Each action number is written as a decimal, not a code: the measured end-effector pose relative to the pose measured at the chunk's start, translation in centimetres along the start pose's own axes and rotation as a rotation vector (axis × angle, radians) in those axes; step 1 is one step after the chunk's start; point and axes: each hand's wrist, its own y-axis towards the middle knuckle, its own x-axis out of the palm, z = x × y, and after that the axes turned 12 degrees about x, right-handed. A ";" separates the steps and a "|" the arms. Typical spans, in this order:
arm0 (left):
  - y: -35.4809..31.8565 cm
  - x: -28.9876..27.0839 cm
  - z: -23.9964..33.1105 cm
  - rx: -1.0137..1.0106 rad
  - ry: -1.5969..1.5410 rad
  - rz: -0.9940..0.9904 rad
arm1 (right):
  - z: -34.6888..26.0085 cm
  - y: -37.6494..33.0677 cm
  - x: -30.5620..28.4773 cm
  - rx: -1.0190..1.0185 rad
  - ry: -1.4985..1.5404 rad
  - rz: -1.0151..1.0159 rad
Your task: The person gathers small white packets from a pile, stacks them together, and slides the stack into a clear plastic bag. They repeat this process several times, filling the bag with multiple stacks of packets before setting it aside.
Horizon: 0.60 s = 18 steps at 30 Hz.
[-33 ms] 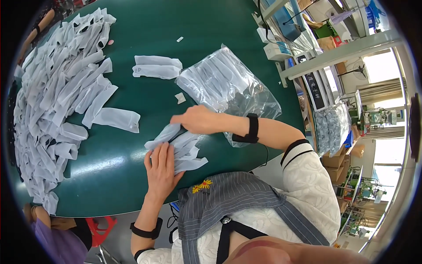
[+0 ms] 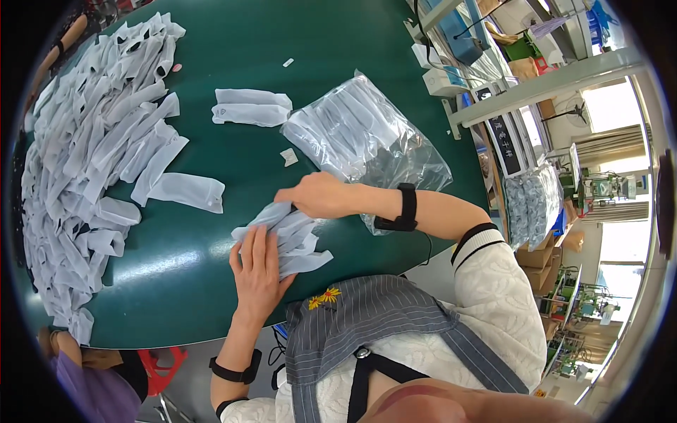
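A small stack of white translucent packets lies on the green table in front of me. My left hand rests on its near left part, fingers stretched out and pressing it down. At the far side of the stack, my right hand is closed, its thumb and index finger pinching the far end of the top packet. What the other right fingers do is hidden under the hand. Just beyond it lies a clear plastic bag with several white packets inside.
A large heap of white packets covers the table's left side. Two packets lie side by side farther back, near a scrap of paper. A metal frame stands at the right. Another person's purple sleeve shows at lower left.
My right hand has shifted very slightly toward me, and the top packet's far end has moved a little with it. The left hand stays in place.
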 end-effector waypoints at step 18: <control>-0.5 1.4 -1.3 -0.137 -0.102 0.062 | -3.4 -3.2 4.5 -0.415 0.003 0.158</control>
